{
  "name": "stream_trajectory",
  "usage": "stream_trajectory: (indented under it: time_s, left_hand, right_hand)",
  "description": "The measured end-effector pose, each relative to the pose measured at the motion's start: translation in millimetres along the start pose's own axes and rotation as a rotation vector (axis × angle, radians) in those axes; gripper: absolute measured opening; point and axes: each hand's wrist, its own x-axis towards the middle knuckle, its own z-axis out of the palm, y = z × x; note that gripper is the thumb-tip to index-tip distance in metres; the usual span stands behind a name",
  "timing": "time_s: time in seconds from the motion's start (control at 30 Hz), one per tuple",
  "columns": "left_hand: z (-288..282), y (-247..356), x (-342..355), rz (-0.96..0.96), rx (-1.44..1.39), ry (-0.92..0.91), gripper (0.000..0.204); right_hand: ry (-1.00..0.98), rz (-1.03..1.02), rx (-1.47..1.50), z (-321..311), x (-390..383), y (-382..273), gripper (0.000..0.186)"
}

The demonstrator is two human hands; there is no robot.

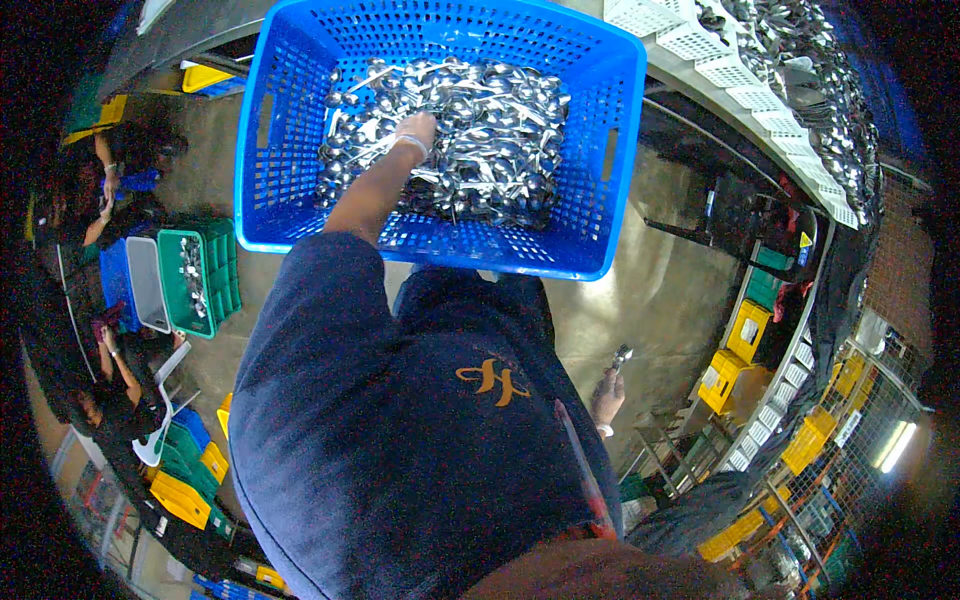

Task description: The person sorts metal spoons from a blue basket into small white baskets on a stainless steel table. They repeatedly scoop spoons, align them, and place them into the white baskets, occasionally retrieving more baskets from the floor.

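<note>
A large blue plastic basket [300, 130] in front of me holds a heap of shiny metal spoons [490, 140]. My left hand [415, 128] reaches into the heap from the near side. Its fingers are buried among the spoons, so its grip is hidden. My right hand [607, 396] hangs low at my right side, away from the basket, closed around a metal spoon [621, 356] that sticks up out of the fist. My dark blue shirt fills the lower middle of the view.
A green crate [215, 285] with cutlery and a grey tray [147, 285] stand on the floor at left, near seated people [115, 165]. White baskets [740, 60] of cutlery line a long table at upper right. Yellow crates [745, 330] are stacked at right.
</note>
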Motion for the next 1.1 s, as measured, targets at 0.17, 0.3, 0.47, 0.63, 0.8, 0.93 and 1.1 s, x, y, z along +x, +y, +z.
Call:
stream_trajectory:
  time_s: [0.17, 0.3, 0.47, 0.63, 0.8, 0.93, 1.1]
  left_hand:
    - [-38.0, -25.0, -20.9, -0.017, -0.041, -0.168, 0.019]
    - [-73.0, -37.7, -66.2, -0.113, -0.649, -0.286, 0.026]
    - [-172.6, 97.8, -183.8, -0.003, -1.617, -0.232, 0.026]
    - [-192.7, 182.4, -227.1, 0.15, -2.009, -0.421, 0.027]
    - [-182.8, 186.3, -216.1, 0.124, -1.999, -0.658, 0.041]
    - [-156.8, 115.8, -133.0, 0.558, -1.366, -0.932, 0.033]
    - [-86.0, 48.2, 7.1, 0.167, -0.373, -0.166, 0.027]
  right_hand:
    - [-0.122, -0.214, 0.206, 28.0, 5.1, -88.2, 0.019]
    - [-0.343, -0.271, 0.308, 55.9, 6.7, -197.8, 0.024]
    - [-0.749, -0.495, 0.359, 112.8, 3.8, -288.5, 0.032]
    - [-1.0, -0.389, 0.567, 182.7, -14.7, -314.0, 0.036]
    - [-1.024, -0.238, 0.486, 192.8, -29.8, -329.6, 0.034]
    - [-0.73, -0.459, 0.535, 202.1, -14.2, -304.5, 0.029]
    - [-0.488, -0.182, 0.604, 164.9, -49.1, -301.5, 0.02]
